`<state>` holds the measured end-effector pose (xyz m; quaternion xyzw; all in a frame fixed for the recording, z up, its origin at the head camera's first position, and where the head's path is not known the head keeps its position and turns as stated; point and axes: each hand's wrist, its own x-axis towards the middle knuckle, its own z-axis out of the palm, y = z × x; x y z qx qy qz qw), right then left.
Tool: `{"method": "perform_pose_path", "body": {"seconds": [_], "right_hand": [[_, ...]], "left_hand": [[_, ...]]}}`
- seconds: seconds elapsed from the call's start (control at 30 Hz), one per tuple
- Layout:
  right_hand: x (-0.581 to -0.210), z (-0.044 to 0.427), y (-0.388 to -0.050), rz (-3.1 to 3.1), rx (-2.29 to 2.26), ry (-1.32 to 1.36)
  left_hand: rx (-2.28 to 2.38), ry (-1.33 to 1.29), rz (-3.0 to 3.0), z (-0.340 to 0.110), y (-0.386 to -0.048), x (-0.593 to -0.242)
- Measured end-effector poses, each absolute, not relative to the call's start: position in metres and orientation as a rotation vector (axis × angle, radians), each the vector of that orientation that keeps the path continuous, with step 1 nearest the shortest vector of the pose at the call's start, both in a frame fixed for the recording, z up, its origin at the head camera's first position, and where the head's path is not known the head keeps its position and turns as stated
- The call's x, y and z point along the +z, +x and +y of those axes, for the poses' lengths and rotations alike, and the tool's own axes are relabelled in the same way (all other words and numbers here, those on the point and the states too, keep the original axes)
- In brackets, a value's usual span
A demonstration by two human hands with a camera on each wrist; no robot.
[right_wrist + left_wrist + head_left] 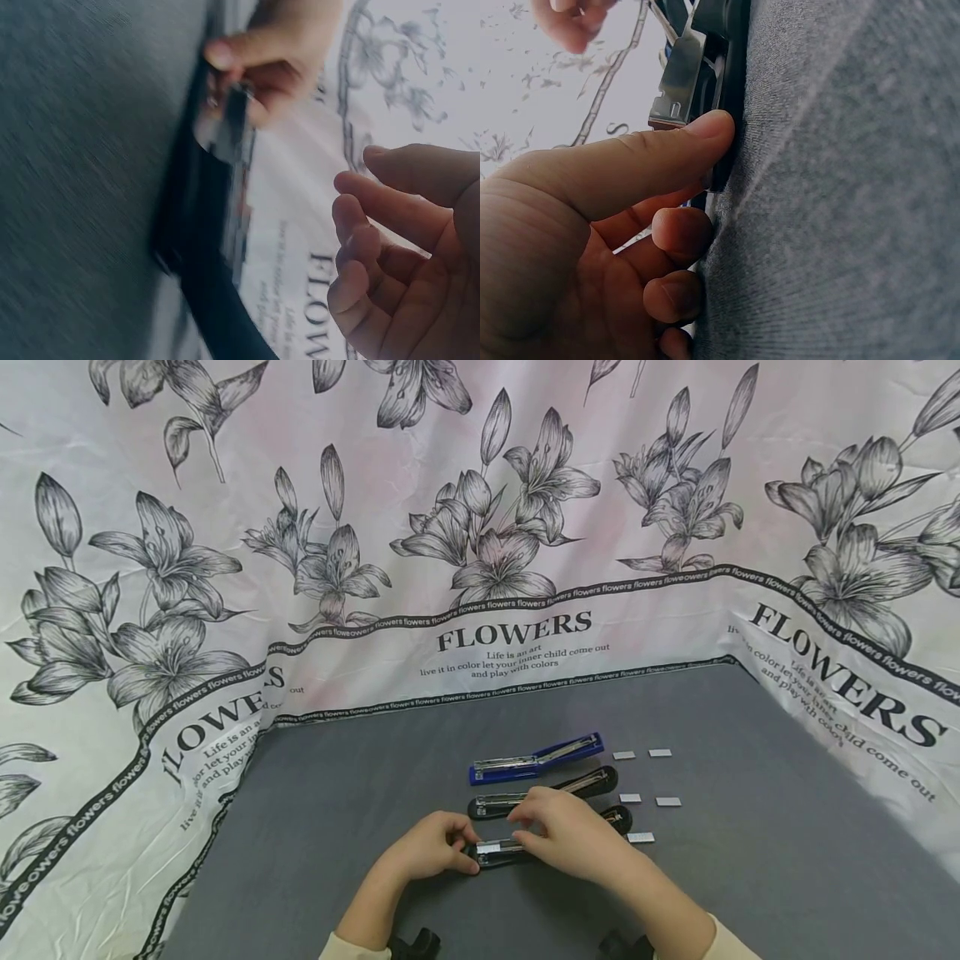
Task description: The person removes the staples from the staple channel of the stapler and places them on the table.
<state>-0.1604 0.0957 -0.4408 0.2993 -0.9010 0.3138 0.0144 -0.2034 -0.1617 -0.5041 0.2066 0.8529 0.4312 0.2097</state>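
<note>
The nearest black stapler [506, 853] lies opened out on the grey cloth, its metal channel facing up and a pale strip showing near its front end. My left hand [431, 845] pinches that front end; in the left wrist view the thumb [712, 124] presses against the stapler's base beside the metal channel [681, 82]. Over the middle of this stapler hovers my right hand [577, 837], hiding part of it. In the right wrist view, its loosely bent fingers [352, 217] hold nothing and stand apart from the blurred stapler [195, 195].
Behind lie a second opened black stapler [491, 807] and an opened blue stapler [498, 770]. Several small white staple strips [641, 837] lie to their right on the grey cloth [337, 777]. A flower-printed curtain [360, 668] encloses the back and sides.
</note>
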Motion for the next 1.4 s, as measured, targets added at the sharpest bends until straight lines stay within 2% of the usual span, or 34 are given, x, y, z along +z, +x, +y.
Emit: {"method": "perform_pose_path", "body": {"seconds": [0.6,0.97,1.4], "right_hand": [[-0.475,0.071,-0.157,-2.858,0.808,0.995],[-0.479,0.069,-0.163,-2.899,1.205,0.796],[-0.491,0.060,-0.168,-2.789,1.266,0.818]], "left_hand": [[1.210,0.563,2.367,-0.161,-0.204,-0.504],[1.213,0.559,2.360,-0.161,-0.203,-0.504],[1.218,0.567,2.362,-0.162,-0.203,-0.504]]}}
